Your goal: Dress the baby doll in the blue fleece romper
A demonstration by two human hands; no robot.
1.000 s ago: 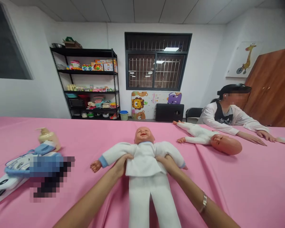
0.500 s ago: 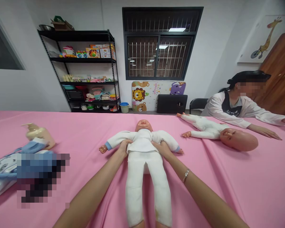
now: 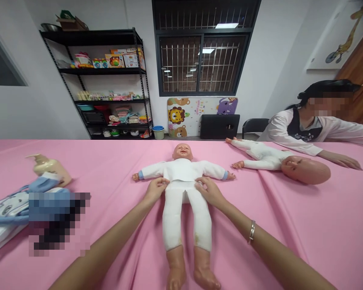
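Note:
A baby doll [image 3: 178, 217] lies on its back in front of me, its head away from me and its bare feet toward me. It wears a white top [image 3: 183, 170] with blue cuffs, and its arms are spread out. At the left side of the doll's waist, my left hand [image 3: 156, 189] is closed with its fingertips on the top's hem. On the other side, my right hand [image 3: 211, 191] pinches the hem, thumb and fingers close together. The cloth between the fingertips is mostly hidden.
A pink-covered table [image 3: 109, 169] bears everything. To the right lies a second doll [image 3: 305, 169], beside a co-worker's arm [image 3: 340, 158]. On the left are a beige pump bottle [image 3: 50, 167] and folded blue-and-white clothes [image 3: 9, 209]. A black shelf [image 3: 101, 70] stands against the wall.
The doll has settled flatter, its face now visible and its feet in view. Both my hands have moved from the sides of its torso down to the top's hem.

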